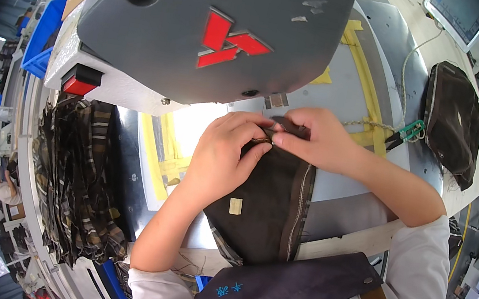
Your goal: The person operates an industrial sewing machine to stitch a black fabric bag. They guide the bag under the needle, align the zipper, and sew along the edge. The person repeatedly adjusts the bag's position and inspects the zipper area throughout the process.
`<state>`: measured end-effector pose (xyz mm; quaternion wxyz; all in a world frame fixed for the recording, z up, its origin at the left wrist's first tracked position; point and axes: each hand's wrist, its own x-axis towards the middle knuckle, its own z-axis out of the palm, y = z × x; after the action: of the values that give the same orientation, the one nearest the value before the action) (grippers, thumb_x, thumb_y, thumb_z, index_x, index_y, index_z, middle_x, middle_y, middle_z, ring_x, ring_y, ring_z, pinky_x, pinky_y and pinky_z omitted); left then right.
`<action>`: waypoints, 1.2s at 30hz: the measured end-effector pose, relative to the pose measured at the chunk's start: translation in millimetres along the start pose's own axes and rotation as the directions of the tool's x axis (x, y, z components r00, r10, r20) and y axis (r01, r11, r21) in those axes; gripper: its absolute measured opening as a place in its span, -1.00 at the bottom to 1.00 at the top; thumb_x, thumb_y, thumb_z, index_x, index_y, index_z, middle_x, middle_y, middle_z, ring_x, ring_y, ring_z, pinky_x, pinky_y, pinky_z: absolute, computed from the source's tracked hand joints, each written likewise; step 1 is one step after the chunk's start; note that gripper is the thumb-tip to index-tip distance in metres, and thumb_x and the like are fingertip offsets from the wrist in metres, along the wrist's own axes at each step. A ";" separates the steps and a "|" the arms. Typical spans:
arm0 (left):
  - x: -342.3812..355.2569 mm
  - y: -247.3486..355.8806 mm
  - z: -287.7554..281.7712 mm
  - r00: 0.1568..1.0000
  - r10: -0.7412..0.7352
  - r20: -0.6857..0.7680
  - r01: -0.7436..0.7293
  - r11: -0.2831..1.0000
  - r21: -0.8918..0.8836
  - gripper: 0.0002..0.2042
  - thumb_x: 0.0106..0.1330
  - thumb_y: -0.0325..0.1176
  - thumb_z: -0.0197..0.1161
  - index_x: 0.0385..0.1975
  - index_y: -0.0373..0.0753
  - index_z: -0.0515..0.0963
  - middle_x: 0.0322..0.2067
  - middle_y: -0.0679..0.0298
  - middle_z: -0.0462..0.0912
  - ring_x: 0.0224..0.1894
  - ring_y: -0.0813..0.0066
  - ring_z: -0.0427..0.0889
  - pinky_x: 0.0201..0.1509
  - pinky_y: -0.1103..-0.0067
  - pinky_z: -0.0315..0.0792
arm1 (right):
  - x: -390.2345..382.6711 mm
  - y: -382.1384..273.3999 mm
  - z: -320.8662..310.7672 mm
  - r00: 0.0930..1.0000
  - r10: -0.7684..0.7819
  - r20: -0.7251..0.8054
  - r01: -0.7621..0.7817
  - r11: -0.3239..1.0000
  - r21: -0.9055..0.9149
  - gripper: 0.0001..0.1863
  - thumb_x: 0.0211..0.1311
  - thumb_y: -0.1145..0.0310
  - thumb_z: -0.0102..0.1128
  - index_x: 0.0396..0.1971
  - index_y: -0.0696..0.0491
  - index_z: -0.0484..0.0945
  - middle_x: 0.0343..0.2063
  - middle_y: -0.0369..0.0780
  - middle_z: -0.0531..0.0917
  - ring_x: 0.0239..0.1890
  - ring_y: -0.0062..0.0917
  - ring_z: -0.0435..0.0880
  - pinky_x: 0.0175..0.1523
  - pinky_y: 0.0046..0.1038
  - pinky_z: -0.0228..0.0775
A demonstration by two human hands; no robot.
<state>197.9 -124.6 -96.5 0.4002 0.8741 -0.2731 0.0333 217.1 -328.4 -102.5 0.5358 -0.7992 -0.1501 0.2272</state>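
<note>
Dark cloth (268,203): brown piece with a stitched seam and a small tan label, lying on the metal tabletop (354,86) below the grey machine head (208,27), its top edge raised between both hands.
Left hand (222,159): fingers (255,128) together, clamped on the cloth's top edge.
Right hand (321,138): fingers pinched on the same edge, touching the left hand's.
Plaid pieces (77,181): stacked at the left, well apart.
Dark bundle (451,119): at the right, near a screen (461,15).
Yellow tape (365,75): strips on the tabletop.
</note>
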 end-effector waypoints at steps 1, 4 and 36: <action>-0.6 -2.0 0.4 1.000 -0.004 -0.005 0.004 1.000 -0.008 -0.90 0.05 -0.49 0.34 -0.48 -0.29 0.54 -0.31 0.25 0.64 -0.22 0.20 0.59 -0.09 0.37 0.44 | -1.0 -0.7 -1.8 0.999 -0.044 0.026 0.045 0.998 -0.038 -0.85 0.16 0.40 0.24 -0.43 0.18 0.54 -0.55 -0.37 0.50 -0.47 -0.79 0.36 -0.38 -0.60 0.25; -0.7 1.3 -1.4 0.994 -0.107 0.000 0.107 0.994 -0.035 -0.89 0.05 -0.48 0.36 -0.46 -0.28 0.56 -0.42 0.26 0.64 -0.33 0.23 0.61 -0.20 0.44 0.46 | -1.0 4.7 1.6 1.000 -0.017 -0.019 0.019 0.997 0.072 -0.87 0.15 0.43 0.24 -0.44 0.19 0.53 -0.53 -0.35 0.51 -0.46 -0.79 0.37 -0.38 -0.60 0.27; -5.6 0.0 1.6 0.958 -0.282 -0.050 0.257 0.922 -0.289 -0.84 0.05 -0.52 0.40 -0.36 -0.28 0.60 -0.41 0.23 0.67 -0.36 0.41 0.68 -0.23 0.57 0.51 | -1.0 -3.1 -5.0 0.909 -0.416 -0.026 0.396 0.882 -0.254 -0.93 0.02 0.50 0.27 -0.44 0.10 0.62 -0.46 -0.25 0.58 -0.37 -0.44 0.56 -0.27 -0.44 0.39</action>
<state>192.9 -123.3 -99.2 0.5321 0.8357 -0.1338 -0.0212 218.8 -331.6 -97.8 0.4749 -0.8180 -0.3193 0.0579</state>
